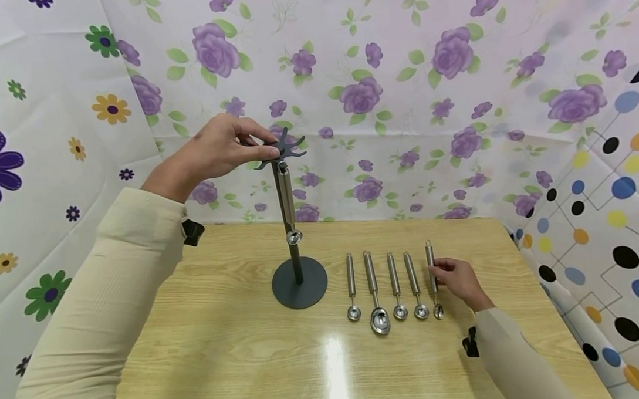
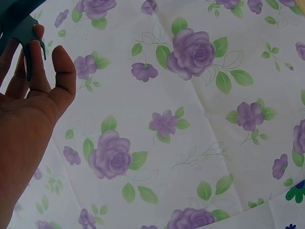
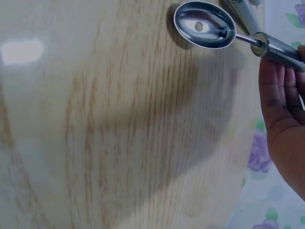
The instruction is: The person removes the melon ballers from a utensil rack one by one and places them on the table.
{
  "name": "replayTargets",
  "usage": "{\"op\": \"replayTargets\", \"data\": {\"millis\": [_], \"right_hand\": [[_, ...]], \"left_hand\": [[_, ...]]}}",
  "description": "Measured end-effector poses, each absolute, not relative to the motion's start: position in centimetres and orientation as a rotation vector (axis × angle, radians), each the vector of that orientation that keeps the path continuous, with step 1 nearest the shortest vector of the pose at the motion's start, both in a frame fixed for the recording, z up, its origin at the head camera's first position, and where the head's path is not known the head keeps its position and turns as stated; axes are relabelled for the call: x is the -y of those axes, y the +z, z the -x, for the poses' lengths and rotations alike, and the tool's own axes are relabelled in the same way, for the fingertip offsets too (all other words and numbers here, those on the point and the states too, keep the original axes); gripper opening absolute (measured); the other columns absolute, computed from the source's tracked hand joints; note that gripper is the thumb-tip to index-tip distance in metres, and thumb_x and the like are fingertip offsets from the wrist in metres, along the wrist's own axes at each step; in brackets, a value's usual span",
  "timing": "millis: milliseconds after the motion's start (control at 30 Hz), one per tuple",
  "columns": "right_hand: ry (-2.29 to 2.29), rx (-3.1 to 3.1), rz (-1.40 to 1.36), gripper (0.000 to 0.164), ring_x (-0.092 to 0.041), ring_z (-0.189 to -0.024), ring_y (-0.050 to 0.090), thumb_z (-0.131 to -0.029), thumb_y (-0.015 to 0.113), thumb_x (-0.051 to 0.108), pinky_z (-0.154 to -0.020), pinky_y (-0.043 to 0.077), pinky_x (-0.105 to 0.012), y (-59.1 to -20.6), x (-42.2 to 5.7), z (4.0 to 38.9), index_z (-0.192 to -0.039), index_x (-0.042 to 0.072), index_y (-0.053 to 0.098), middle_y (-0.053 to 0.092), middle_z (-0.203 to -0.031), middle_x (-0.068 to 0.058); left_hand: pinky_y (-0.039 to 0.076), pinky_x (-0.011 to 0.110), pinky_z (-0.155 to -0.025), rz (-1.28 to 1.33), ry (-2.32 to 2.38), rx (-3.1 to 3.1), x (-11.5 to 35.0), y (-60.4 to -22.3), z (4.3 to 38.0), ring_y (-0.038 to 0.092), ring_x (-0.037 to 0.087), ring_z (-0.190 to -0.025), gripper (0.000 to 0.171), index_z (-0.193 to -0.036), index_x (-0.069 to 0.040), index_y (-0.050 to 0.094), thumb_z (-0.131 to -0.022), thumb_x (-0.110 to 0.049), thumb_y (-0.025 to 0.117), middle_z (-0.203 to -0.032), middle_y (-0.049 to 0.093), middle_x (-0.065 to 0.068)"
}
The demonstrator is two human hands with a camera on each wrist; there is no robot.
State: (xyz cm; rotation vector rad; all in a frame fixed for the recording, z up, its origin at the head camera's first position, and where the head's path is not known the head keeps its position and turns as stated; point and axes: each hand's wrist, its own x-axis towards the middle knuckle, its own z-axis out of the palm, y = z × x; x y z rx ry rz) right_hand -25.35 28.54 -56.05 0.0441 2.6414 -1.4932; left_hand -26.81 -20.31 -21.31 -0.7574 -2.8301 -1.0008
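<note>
In the head view my left hand (image 1: 224, 147) holds the hooked top of a dark metal utensil stand (image 1: 296, 265), thumb and fingers at its prongs. One steel melon baller (image 1: 287, 195) hangs from a hook there, scoop down. The left wrist view catches part of the dark hooked top (image 2: 25, 40) beside my fingers. On the right, my right hand (image 1: 460, 281) pinches the handle of the rightmost melon baller (image 1: 431, 266). Its oval bowl with a small hole (image 3: 205, 24) shows in the right wrist view, close to the tabletop; whether it touches is unclear.
Left of the held one, several steel melon ballers lie in a row, handles pointing away, among them a larger scoop (image 1: 379, 320). The wooden table (image 1: 240, 355) meets a flowered cloth (image 1: 382, 179) behind and a dotted cloth (image 1: 618, 271) at right.
</note>
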Motion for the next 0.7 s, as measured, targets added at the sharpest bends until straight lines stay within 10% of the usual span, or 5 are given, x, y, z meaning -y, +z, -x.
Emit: {"op": "replayTargets", "data": {"millis": [700], "right_hand": [[-1.45, -2.546, -0.192, 0.049, -0.018, -0.086, 0.065, -0.098, 0.068, 0.029, -0.073, 0.055, -0.035, -57.5, -28.4, 26.7, -0.131, -0.007, 0.06, 0.067, -0.113, -0.019]], "left_hand": [[0.042, 0.035, -0.073, 0.761, -0.99, 2.824, 20.3, -21.3, 26.8, 0.055, 0.023, -0.09, 0.027, -0.119, -0.01, 0.075, -0.096, -0.025, 0.07, -0.122, 0.067, 0.008]]}}
